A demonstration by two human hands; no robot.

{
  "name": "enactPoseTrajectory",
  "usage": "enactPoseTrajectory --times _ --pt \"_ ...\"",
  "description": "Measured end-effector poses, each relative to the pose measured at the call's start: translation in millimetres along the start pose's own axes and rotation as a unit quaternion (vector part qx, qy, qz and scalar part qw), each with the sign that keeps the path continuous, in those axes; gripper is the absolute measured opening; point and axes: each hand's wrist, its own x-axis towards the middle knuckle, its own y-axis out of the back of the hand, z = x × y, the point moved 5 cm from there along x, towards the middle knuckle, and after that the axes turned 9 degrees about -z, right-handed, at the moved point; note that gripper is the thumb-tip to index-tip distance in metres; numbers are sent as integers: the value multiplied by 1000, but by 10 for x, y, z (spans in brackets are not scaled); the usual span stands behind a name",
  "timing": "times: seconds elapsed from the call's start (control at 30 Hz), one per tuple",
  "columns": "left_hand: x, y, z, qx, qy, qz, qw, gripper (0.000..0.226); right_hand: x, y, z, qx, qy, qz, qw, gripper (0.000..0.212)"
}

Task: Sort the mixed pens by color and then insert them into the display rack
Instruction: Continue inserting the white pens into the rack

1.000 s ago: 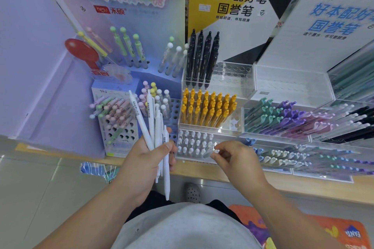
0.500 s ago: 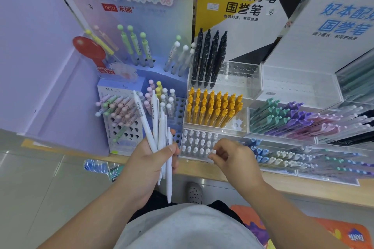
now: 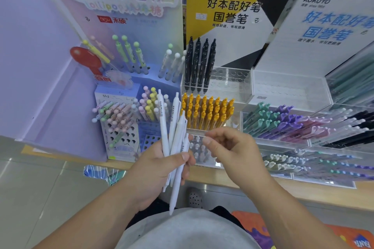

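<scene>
My left hand (image 3: 153,172) grips a bundle of several white pens (image 3: 173,119), fanned upward in front of the display. My right hand (image 3: 232,147) hovers just right of the bundle with its fingers loosely bent and nothing in them; its fingertips are close to the pens. Behind both hands, the clear front rack (image 3: 202,162) holds several white pens standing in its holes. Above it stand rows of yellow pens (image 3: 208,111) and a few black pens (image 3: 199,64) in a clear tier.
Left stands a blue lollipop-pen display (image 3: 121,127) with pastel pens and a red sign (image 3: 87,60). Right, clear trays hold green, purple, pink and black pens (image 3: 303,125). The racks sit on a wooden shelf edge (image 3: 263,184). Grey floor tiles lie below left.
My right hand has lifted off the white pens in the front rack and moved up and left toward the bundle. The left hand has kept hold of its pens.
</scene>
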Motion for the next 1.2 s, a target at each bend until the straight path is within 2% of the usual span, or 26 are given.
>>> enactPoseTrajectory --times 0.07,0.13,0.2,0.4,0.5,0.57,0.67,0.73,0.8,0.9,1.0,1.2 --pt "45 -102 19 10 -4 -12 1000 20 -4 -27 -140 65 -27 -56 996 3" --pt "93 -198 39 22 -12 -22 999 17 -9 -65 -188 79 -51 -114 989 8" --pt "129 -265 57 36 -13 -29 999 21 -12 -61 -173 97 -61 -131 985 9" --pt "212 -374 68 53 -9 -36 998 29 -29 164 -91 155 -65 -92 981 13" --pt "244 -369 41 56 -12 -16 998 30 -37 405 -73 234 -68 -29 969 16" --pt "247 -321 18 69 -21 -6 997 32 -46 607 -68 240 -56 18 969 12" --pt "231 -219 -42 71 -17 17 997 32 -76 872 -62 141 -28 90 986 7" --pt "204 -148 -86 73 -11 34 997 23 -79 952 -28 40 -15 117 992 7" --pt "170 -106 -120 68 -10 42 997 18 -55 948 37 -63 -7 128 990 10" --pt "136 -77 -139 53 -15 44 998 26 -4 834 148 -168 8 135 976 15" --pt "129 -47 -154 41 -20 43 998 24 34 668 219 -231 30 136 963 14" --pt "104 -1 -167 18 -27 34 999 35 111 438 399 -280 23 117 953 15"
